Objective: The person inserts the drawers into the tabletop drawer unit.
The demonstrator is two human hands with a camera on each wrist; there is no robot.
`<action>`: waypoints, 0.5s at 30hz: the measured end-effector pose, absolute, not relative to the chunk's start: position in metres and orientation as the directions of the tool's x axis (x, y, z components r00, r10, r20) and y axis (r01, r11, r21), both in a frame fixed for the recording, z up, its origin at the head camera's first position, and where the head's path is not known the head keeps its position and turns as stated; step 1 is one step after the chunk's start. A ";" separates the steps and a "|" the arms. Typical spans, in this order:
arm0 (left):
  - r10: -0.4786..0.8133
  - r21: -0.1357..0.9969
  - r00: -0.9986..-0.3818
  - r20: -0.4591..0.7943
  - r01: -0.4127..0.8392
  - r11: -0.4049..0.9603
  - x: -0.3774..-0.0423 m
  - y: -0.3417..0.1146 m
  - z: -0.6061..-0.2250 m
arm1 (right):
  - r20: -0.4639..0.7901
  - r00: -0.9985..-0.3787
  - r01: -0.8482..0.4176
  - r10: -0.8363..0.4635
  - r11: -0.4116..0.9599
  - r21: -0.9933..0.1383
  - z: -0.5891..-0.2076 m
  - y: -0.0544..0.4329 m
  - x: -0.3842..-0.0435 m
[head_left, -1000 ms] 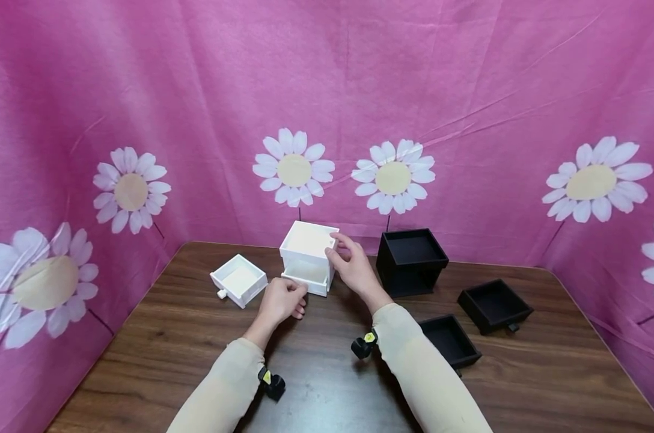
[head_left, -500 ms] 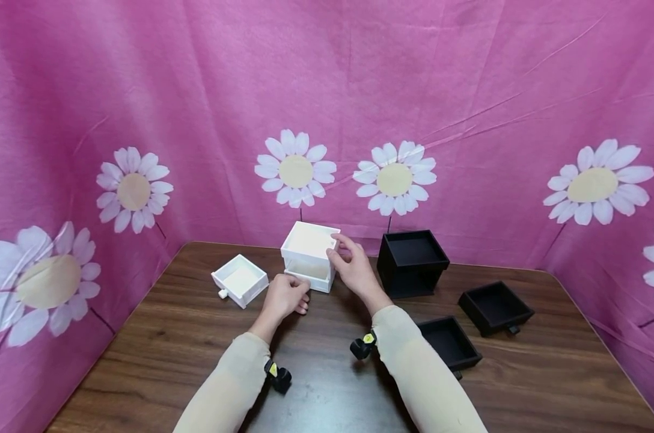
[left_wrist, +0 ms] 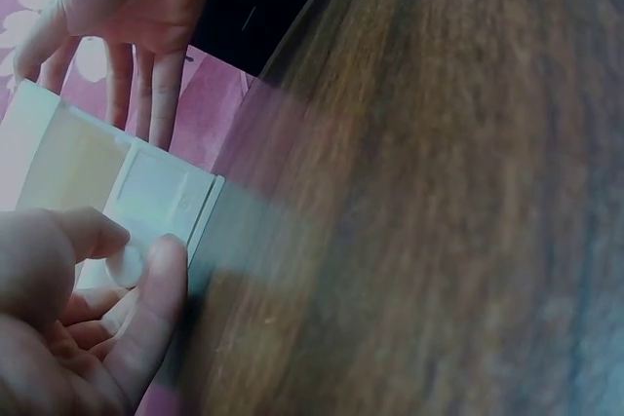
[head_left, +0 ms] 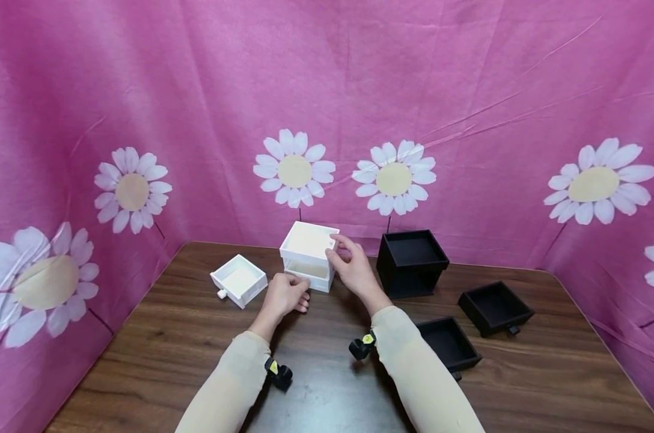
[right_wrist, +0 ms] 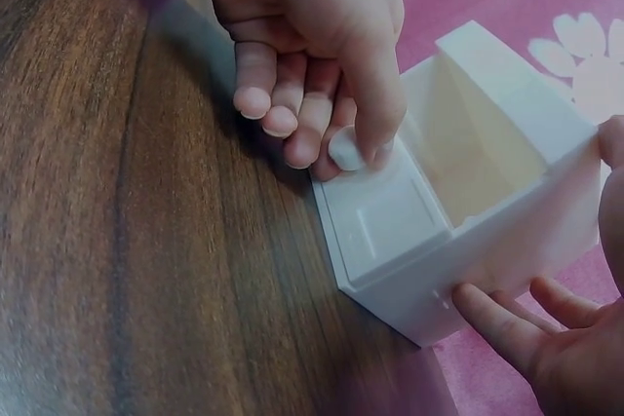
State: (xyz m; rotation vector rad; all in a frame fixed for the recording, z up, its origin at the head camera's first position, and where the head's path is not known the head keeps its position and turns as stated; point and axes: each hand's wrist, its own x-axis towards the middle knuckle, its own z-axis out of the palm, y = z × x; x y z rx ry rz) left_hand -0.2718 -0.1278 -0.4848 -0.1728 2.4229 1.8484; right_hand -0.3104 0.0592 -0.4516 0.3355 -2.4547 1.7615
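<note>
A small white drawer cabinet (head_left: pixel 308 243) stands at the back middle of the table, its upper bay hollow. Its lower drawer (right_wrist: pixel 375 226) sits in the bottom bay, front nearly level with the cabinet. With thumb and finger, my left hand (head_left: pixel 286 294) pinches the round white knob (left_wrist: pixel 127 265) on that drawer. On the cabinet's right side, my right hand (head_left: pixel 354 264) rests with spread fingers; its index finger reaches the top edge. A loose white drawer (head_left: pixel 239 279) lies left of the cabinet, knob toward the front left.
Right of the white cabinet is a black cabinet (head_left: pixel 412 263) with an open front. Two black drawers, one (head_left: pixel 496 305) farther right and another (head_left: pixel 450 341) beside my right sleeve, lie on the wooden table (head_left: pixel 327 385). A pink flowered cloth (head_left: pixel 213 108) hangs behind.
My left hand has moved slightly away from me, and the lower white drawer has slid back into the cabinet. My right hand stays at the cabinet's side.
</note>
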 end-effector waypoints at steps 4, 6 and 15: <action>-0.027 0.958 -0.988 -0.149 -0.151 0.243 -0.272 -0.128 -0.484 | 0.217 -0.968 -0.245 -0.123 0.308 -0.919 -0.451 0.059 -0.310; -0.021 0.960 -0.988 -0.154 -0.154 0.236 -0.272 -0.129 -0.484 | 0.223 -0.967 -0.250 -0.122 0.310 -0.917 -0.452 0.059 -0.311; 0.011 0.954 -0.987 -0.163 -0.154 0.257 -0.263 -0.135 -0.485 | 0.214 -0.972 -0.235 -0.100 0.315 -0.920 -0.453 0.058 -0.312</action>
